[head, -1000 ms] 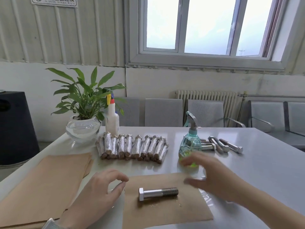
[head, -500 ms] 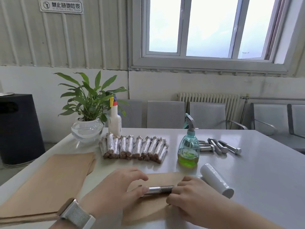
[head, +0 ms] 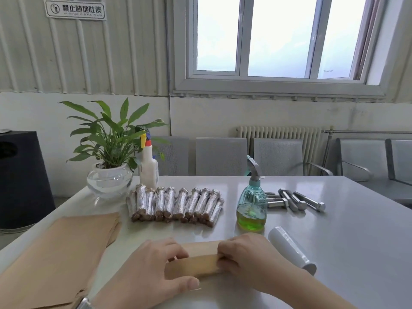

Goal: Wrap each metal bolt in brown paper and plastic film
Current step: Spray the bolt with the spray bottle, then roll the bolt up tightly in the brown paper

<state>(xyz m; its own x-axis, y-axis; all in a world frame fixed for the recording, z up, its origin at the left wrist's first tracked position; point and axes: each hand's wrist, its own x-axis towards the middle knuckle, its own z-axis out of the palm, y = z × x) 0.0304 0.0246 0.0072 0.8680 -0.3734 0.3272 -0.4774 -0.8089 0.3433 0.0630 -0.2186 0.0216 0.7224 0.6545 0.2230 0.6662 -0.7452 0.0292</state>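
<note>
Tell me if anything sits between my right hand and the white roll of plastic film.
Nothing visible does. The right hand grips the brown paper roll, and the white roll of plastic film lies just right of it on bare grey table.

up on the wall, left of the window point(head: 278, 39), you can see a white sign point(head: 74, 9). it carries a round pictogram at its left end and the characters 禁止随地吐痰 in dark print. a smaller line runs beneath them, too fine for you to read. you get no other readable text: the white bottle point(head: 149, 167) well below the window and to its left shows a blank side, and the green spray bottle point(head: 252, 204) straight below the window carries no label you can make out.
</note>
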